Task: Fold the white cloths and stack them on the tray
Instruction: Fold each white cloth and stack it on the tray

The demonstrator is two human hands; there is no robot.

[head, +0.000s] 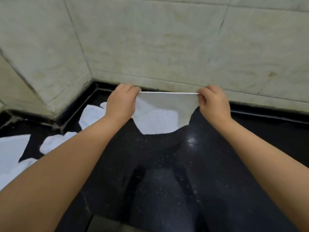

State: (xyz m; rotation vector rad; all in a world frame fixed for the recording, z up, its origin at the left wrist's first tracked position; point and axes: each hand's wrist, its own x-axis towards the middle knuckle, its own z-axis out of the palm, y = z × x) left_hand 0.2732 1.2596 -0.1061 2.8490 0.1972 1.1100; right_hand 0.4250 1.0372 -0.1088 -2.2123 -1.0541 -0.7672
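A white cloth (163,114) hangs stretched between my two hands above the black counter, its top edge pulled taut and level. My left hand (122,102) pinches the cloth's upper left corner. My right hand (213,104) pinches the upper right corner. The cloth's lower part sags in a curve just over the counter. No tray is in view.
Several loose white cloths lie on the black counter (167,173) at the left: one near the corner (92,115), one crumpled (53,142), a flat one at the left edge (11,149). A pale tiled wall (167,47) rises close behind my hands.
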